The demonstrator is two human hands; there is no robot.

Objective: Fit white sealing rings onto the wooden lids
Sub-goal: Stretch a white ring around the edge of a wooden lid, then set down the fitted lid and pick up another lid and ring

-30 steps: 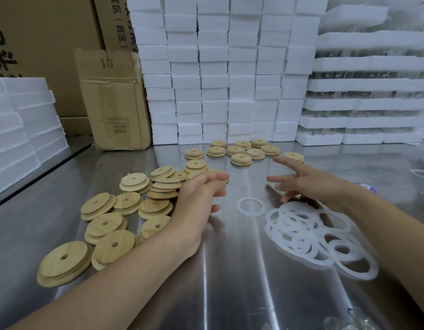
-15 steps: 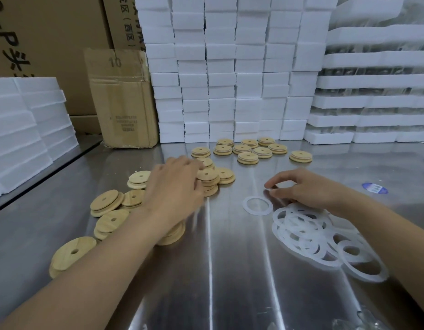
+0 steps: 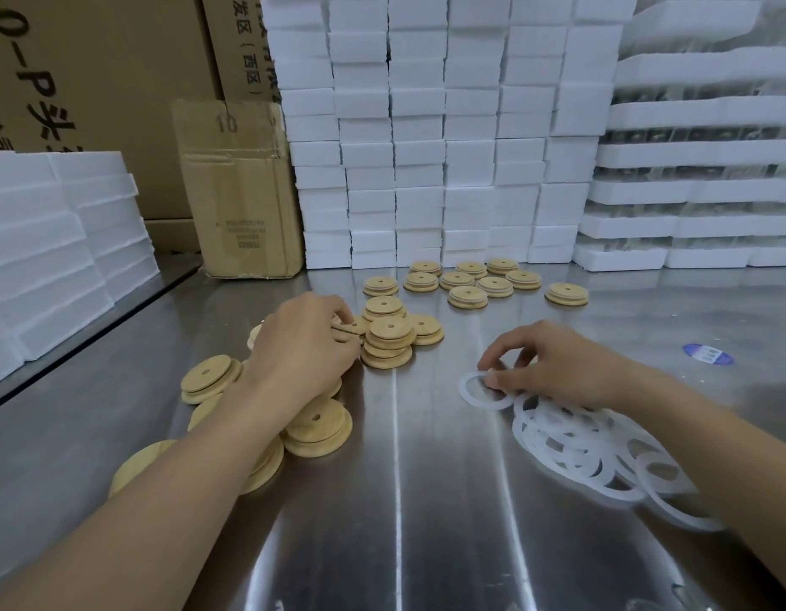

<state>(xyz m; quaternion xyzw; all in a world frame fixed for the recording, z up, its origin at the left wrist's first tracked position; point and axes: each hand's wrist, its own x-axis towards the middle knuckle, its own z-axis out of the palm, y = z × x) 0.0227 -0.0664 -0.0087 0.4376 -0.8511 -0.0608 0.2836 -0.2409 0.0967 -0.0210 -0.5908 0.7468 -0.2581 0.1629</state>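
Observation:
Several round wooden lids (image 3: 384,341) with centre holes lie loose and stacked on the steel table (image 3: 426,500), left of centre. My left hand (image 3: 303,346) is over that pile, its fingers curled on one lid (image 3: 353,325) at the pile's top. A heap of white sealing rings (image 3: 576,443) lies to the right. One single ring (image 3: 481,392) lies just left of the heap, and my right hand (image 3: 554,366) pinches its right rim with thumb and fingertips. A separate group of lids (image 3: 468,282) sits farther back.
Stacks of white foam blocks (image 3: 426,138) wall the back of the table, with foam trays (image 3: 700,187) at the right and more foam (image 3: 51,240) at the left. A cardboard box (image 3: 239,191) stands at the back left. A blue sticker (image 3: 708,355) lies at the right.
My left hand swung left from mid-air down onto the lid pile and closed on a lid. My right hand dropped from an open reach onto the single ring and took its rim.

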